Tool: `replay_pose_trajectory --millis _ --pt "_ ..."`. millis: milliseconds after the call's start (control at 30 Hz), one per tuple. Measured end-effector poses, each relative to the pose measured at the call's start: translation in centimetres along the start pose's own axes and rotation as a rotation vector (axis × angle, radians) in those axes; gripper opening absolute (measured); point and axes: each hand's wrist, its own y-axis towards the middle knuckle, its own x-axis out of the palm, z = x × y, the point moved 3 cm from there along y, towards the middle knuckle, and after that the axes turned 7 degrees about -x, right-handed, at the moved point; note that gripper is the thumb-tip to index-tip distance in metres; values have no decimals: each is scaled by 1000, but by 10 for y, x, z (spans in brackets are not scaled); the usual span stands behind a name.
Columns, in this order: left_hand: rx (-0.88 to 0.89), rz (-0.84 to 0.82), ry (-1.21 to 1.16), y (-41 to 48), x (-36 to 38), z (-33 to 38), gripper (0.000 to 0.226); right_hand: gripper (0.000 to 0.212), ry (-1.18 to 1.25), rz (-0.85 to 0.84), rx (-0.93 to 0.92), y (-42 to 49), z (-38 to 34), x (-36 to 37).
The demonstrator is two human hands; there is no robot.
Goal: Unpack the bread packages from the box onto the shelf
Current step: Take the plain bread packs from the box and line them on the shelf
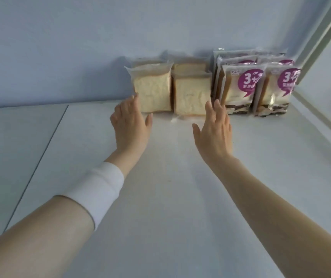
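Bread packages [192, 97] stand upright in rows at the back of the shelf [160, 207], a smooth flat white panel against a plain pale wall [80, 47]. Clear-film packs [152, 91] of square pale slices on the left, glossy printed packs [238, 87] with purple round labels on the right. Left hand [130, 125] and right hand [214, 129] both flat, fingers straight, holding nothing, fingertips at the clear packs' edges, contact unclear; soft white wristband [98, 189] on left forearm.
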Motion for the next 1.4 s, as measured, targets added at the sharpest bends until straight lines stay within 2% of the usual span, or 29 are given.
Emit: replay_pose_trajectory --millis 100,233,433,667,833,1000,1100,1200,1400 --pt "259 -198 172 -44 -8 14 55 58 -229 -131 10 -50 6 -18" --pt "489 -334 236 -111 -26 50 51 57 -375 -234 112 -125 22 -51" --pt "729 -469 215 -228 -44 141 47 55 -427 -241 297 -242 86 -126" --pt "1081 -525 214 -427 -30 289 40 49 -472 -249 567 -427 221 -214" --pt "1329 -659 263 -583 9 362 39 46 -444 -372 846 -580 312 -235" --pt "1504 -765 344 -684 66 405 32 37 -361 -460 1099 -688 387 -232" --pt "1562 -852 375 -725 112 426 33 37 -279 -513 1194 -722 425 -218" --pt "1538 -1002 406 -760 178 442 37 40 -178 -496 1261 -745 467 -181" --pt "1255 -1388 558 -820 300 426 50 62 258 -465 1558 -784 518 -83"
